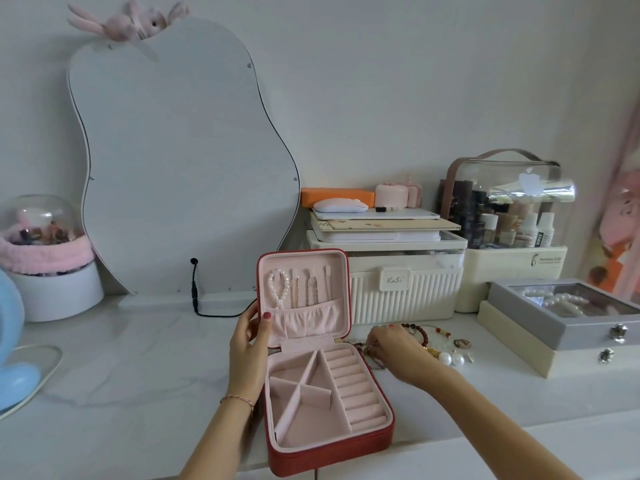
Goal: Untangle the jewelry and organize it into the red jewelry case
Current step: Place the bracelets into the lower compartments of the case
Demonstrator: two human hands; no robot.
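The case (pixel 329 403) lies open at the front edge of the bench (pixel 138 368), red outside, pink inside. Its base holds divided compartments on the left and a column of ring rolls on the right; all appear vacant. The lid (pixel 303 296) stands upright at the rear. A pearl strand (pixel 278 289) and several thin chains (pixel 310 289) hang from hooks inside the lid, their lower ends tucked into a gathered pocket.

The left hand (pixel 249 344) grips the left edge of the lid, thumb on the inner face, fingers behind and out of sight. A thin bracelet circles its wrist.

The right hand (pixel 398 351) reaches into the jewelry pile (pixel 436 341) just right of the case. Its fingers are curled and pinch something small at the tips; the piece pinched cannot be identified. The hand covers the left part of the pile. Visible pieces: a beaded bracelet, a ring, large pearls. Tangling between pieces is hard to make out.

Behind stand a mirror (pixel 180 161) and storage boxes (pixel 405 282). The grey box (pixel 568 317) at right is cut off by the frame edge.
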